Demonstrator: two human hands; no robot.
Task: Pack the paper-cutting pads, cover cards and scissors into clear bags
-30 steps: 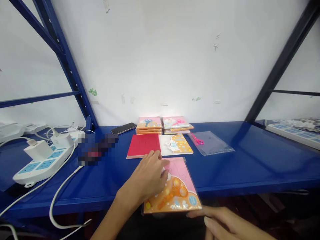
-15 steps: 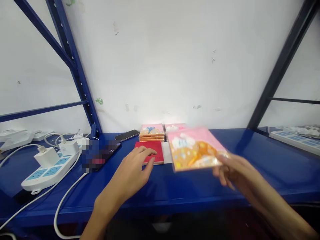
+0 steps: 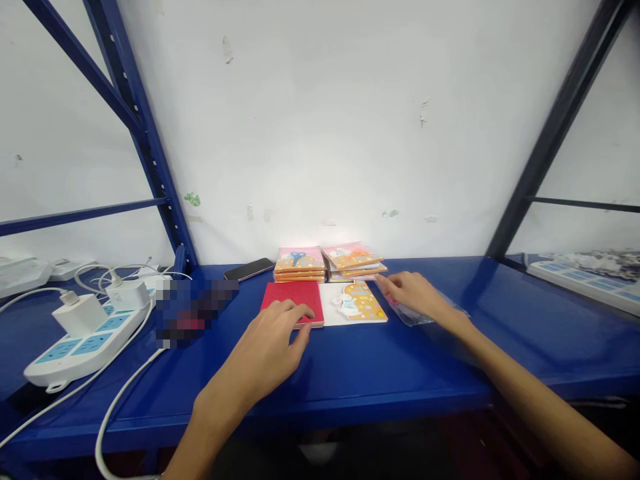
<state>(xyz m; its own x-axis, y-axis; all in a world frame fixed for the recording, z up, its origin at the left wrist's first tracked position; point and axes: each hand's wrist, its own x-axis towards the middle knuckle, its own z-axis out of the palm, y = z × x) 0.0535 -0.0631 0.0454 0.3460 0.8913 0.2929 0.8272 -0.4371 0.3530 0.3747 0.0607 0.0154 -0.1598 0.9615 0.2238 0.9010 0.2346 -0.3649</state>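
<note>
Blue shelf (image 3: 450, 360), head view: left hand (image 3: 265, 343) lies flat, fingers loosely spread, on red booklet (image 3: 283, 295); right hand (image 3: 413, 293), fingers close together, holding nothing, rests on clear bag (image 3: 417, 317) just beside printed card (image 3: 355, 303).

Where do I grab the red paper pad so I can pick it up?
Grab the left edge of the red paper pad, coming from the left. It lies flat on the blue shelf, so slide your thumb under that edge and pinch. Its right side meets the orange-and-white card, and the left hand covers its front.
</note>
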